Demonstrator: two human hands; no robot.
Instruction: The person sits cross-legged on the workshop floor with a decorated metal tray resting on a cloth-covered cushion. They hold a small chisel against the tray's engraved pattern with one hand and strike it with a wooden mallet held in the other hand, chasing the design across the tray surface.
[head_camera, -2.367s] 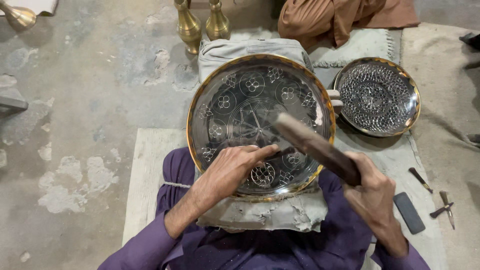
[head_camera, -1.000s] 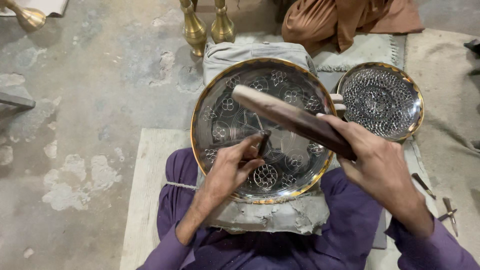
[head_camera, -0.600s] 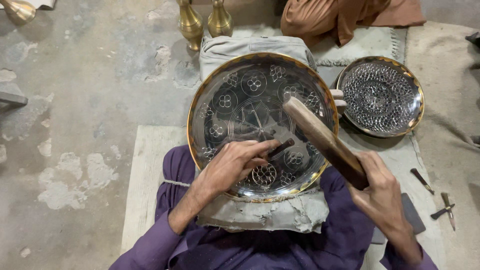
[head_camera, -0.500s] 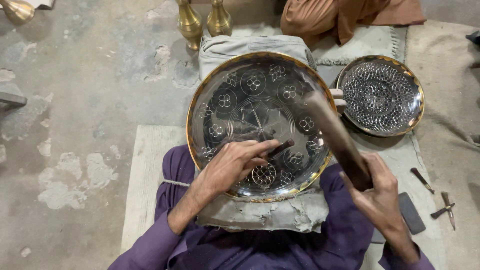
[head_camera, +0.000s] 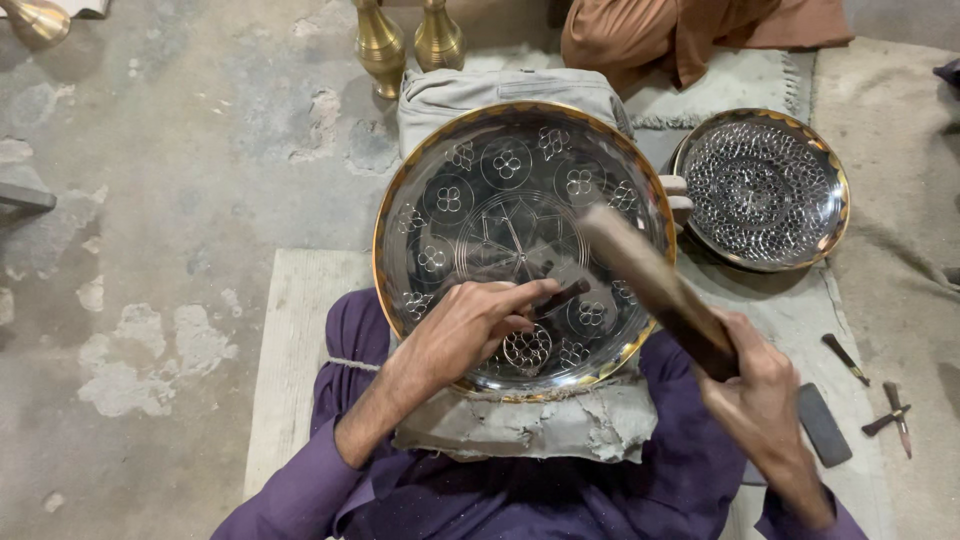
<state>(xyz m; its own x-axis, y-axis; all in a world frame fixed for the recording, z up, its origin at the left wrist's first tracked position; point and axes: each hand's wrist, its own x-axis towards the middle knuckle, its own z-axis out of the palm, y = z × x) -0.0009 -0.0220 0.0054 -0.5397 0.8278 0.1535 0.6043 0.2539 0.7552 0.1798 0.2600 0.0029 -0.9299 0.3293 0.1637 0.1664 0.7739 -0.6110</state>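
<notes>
A large round metal plate with a gold rim and engraved flower circles lies on a grey cloth-covered block in front of me. My left hand rests on the plate's near part and pinches a small dark chisel, its tip on the plate surface. My right hand grips the handle of a wooden mallet, whose head hangs raised and blurred over the plate's right side, just above the chisel.
A smaller plate with a dense engraved pattern lies to the right. Two brass vases stand behind the large plate. Small chisels and a dark flat stone lie at the right on a mat. A person in brown clothing sits beyond.
The mallet has kept swinging up and down over the chisel; it is now raised again over the plate's right side. My left hand stays in place holding the chisel.
</notes>
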